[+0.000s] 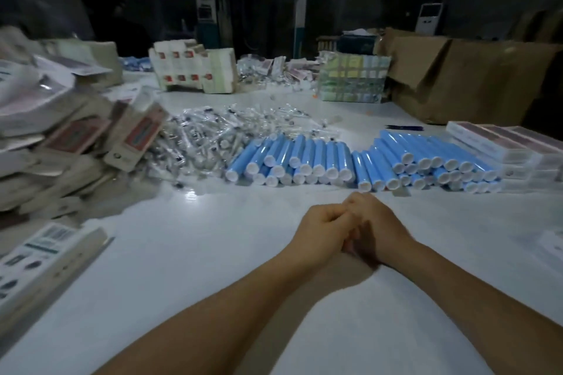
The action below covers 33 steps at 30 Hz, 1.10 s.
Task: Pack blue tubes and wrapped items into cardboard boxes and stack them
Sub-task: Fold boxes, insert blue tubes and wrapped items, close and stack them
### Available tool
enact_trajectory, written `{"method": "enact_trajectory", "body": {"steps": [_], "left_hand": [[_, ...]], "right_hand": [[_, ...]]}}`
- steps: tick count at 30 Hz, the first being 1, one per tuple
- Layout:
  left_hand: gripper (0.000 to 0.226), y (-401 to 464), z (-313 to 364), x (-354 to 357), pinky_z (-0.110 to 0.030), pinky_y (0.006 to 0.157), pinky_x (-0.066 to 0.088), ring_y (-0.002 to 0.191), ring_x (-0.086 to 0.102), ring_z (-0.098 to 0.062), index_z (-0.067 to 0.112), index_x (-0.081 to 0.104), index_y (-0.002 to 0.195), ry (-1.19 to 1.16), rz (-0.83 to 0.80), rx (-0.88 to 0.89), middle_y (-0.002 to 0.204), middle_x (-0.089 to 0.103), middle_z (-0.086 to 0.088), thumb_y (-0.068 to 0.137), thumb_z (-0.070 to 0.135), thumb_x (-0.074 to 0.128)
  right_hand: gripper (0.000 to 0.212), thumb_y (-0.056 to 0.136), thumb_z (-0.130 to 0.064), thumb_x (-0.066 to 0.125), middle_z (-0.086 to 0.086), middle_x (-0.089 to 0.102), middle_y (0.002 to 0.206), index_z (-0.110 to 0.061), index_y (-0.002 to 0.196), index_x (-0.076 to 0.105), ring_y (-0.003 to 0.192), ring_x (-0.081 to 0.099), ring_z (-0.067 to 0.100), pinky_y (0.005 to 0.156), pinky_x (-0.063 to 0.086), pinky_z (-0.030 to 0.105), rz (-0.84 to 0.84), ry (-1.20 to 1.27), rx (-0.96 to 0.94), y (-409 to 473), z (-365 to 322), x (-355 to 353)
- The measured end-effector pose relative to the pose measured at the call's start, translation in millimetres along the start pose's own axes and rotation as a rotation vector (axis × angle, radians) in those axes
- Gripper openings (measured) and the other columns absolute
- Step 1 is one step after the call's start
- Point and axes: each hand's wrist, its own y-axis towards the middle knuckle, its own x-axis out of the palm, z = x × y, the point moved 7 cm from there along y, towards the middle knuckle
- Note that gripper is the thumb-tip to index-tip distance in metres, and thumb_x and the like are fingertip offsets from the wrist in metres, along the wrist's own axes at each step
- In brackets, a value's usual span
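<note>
1. Both forearms reach in from the bottom edge; the left hand (327, 230) and right hand (380, 230) are clasped together, fingers curled, holding nothing that shows.
2. Just beyond them lie blue tubes (292, 158), with wrapped items (207, 134) further left.
3. Boxes (45, 268) at the left are blurred and cut off.
4. Bare table (182, 253) surrounds the hands.

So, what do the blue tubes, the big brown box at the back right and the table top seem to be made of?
Blue tubes: probably plastic, smooth and slightly glossy, with white end caps; light streaks run along them.
Brown box: cardboard, matte, with creased and sagging flaps.
Table top: a hard, smooth white surface that mirrors the lamp; laminate or painted, I cannot tell which.
</note>
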Motion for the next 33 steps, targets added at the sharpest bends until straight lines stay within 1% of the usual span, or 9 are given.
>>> {"method": "enact_trajectory", "body": {"steps": [4, 9, 13, 19, 23, 27, 28, 30, 33], "left_hand": [[0.038, -1, -3, 3, -0.013, 0.053, 0.040, 0.047, 0.048, -0.003, 0.018, 0.055, 0.054, 0.014, -0.029, -0.027, 0.047, 0.051, 0.009, 0.090, 0.008, 0.053], [0.031, -3, 4, -11, -0.023, 0.066, 0.046, 0.061, 0.055, -0.012, 0.020, 0.059, 0.059, 0.047, -0.037, -0.083, 0.061, 0.058, 0.003, 0.090, 0.017, 0.056], [0.017, 2, 26, -57, -0.018, 0.058, 0.047, 0.060, 0.055, -0.014, 0.010, 0.062, 0.076, 0.182, 0.009, -0.122, 0.069, 0.059, -0.004, 0.091, 0.013, 0.056], [0.018, -51, 65, -191, -0.030, 0.072, 0.050, 0.084, 0.059, -0.021, 0.018, 0.059, 0.086, 1.108, 0.193, -0.117, 0.090, 0.062, -0.004, 0.094, 0.033, 0.053], [0.042, -128, 56, -277, -0.026, 0.065, 0.043, 0.095, 0.051, -0.012, 0.025, 0.053, 0.116, 1.610, 0.315, -0.357, 0.117, 0.056, 0.005, 0.088, 0.058, 0.050], [0.079, -185, 23, -317, -0.037, 0.081, 0.045, 0.111, 0.051, -0.023, 0.020, 0.042, 0.127, 1.641, 0.377, -0.736, 0.130, 0.047, -0.004, 0.075, 0.079, 0.047], [0.080, -190, 18, -319, -0.037, 0.081, 0.045, 0.111, 0.052, -0.023, 0.020, 0.042, 0.126, 1.611, 0.402, -0.748, 0.128, 0.048, -0.004, 0.074, 0.080, 0.047], [0.075, -191, 15, -318, -0.036, 0.074, 0.043, 0.108, 0.053, -0.022, 0.020, 0.042, 0.124, 1.588, 0.455, -0.716, 0.123, 0.049, -0.002, 0.076, 0.077, 0.048], [0.067, -186, 14, -312, -0.032, 0.065, 0.039, 0.100, 0.055, -0.022, 0.018, 0.043, 0.122, 1.579, 0.472, -0.671, 0.116, 0.049, -0.002, 0.080, 0.069, 0.051]], "right_hand": [[0.025, 0.077, -0.020, 0.063, -0.011, 0.045, 0.078, -0.030, 0.063, 0.045, 0.074, 0.048, 0.012, 0.062, 0.040, 0.026, -0.020, -0.089, -0.031, 1, 2, 7], [0.029, 0.076, -0.016, 0.068, -0.008, 0.050, 0.066, -0.029, 0.062, 0.045, 0.060, 0.051, 0.008, 0.050, 0.037, 0.028, 0.116, 0.034, 0.016, 0, 15, 6], [0.030, 0.084, -0.012, 0.066, -0.014, 0.055, 0.074, -0.039, 0.073, 0.057, 0.073, 0.051, 0.005, 0.058, 0.033, 0.021, 0.088, 0.033, -0.064, 1, 16, 12], [0.032, 0.080, -0.002, 0.068, -0.016, 0.059, 0.081, -0.034, 0.079, 0.065, 0.080, 0.056, 0.016, 0.073, 0.046, 0.038, 0.110, 0.058, -0.048, 5, 22, 16], [0.033, 0.082, -0.012, 0.068, -0.021, 0.056, 0.080, -0.044, 0.078, 0.061, 0.075, 0.057, 0.012, 0.072, 0.039, 0.020, 0.124, 0.034, -0.039, 10, 36, 20], [0.014, 0.078, -0.036, 0.049, -0.020, 0.052, 0.080, -0.050, 0.077, 0.054, 0.075, 0.058, 0.015, 0.075, 0.036, 0.010, 0.063, 0.007, -0.021, 13, 69, 46], [0.012, 0.080, -0.043, 0.046, -0.019, 0.052, 0.081, -0.051, 0.078, 0.054, 0.079, 0.058, 0.019, 0.077, 0.033, 0.008, 0.050, -0.028, -0.038, 14, 76, 52], [0.016, 0.082, -0.059, 0.039, -0.022, 0.050, 0.084, -0.059, 0.084, 0.055, 0.082, 0.053, 0.006, 0.078, 0.033, 0.009, 0.080, -0.090, -0.120, 15, 74, 53], [0.019, 0.082, -0.036, 0.054, -0.027, 0.053, 0.082, -0.054, 0.079, 0.055, 0.076, 0.056, 0.005, 0.070, 0.038, 0.013, 0.104, -0.035, -0.066, 11, 54, 31]]}}
